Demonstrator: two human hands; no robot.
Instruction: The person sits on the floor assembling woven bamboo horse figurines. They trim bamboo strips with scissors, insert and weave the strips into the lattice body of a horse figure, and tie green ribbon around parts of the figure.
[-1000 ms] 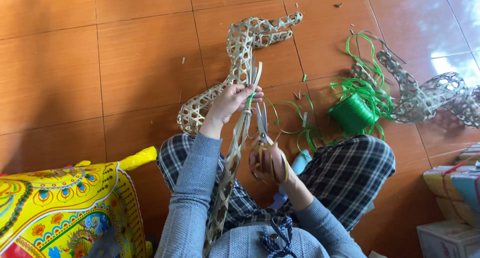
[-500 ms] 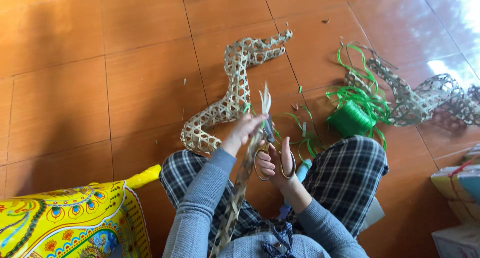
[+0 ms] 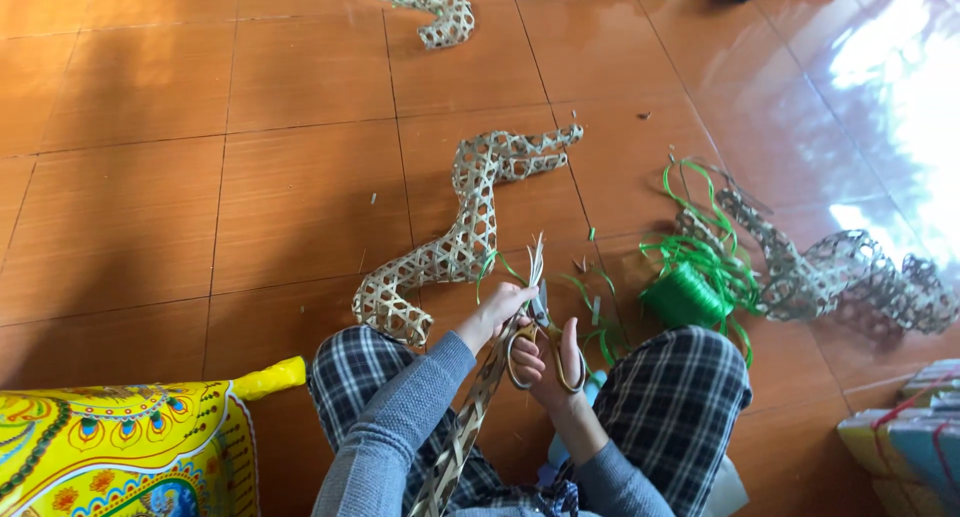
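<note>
Down over my lap, my left hand [image 3: 497,310] pinches the bundle of bamboo strips [image 3: 478,407] near its splayed tips, holding it steady so the blades can reach. My right hand [image 3: 548,362] is curled through the loops of the yellow-handled scissors [image 3: 545,349], blades up against those tips. Past my knees, on the tiled floor [image 3: 200,197], lies the woven bamboo frame [image 3: 463,232], with the green ribbon spool [image 3: 688,295] just to its right.
</note>
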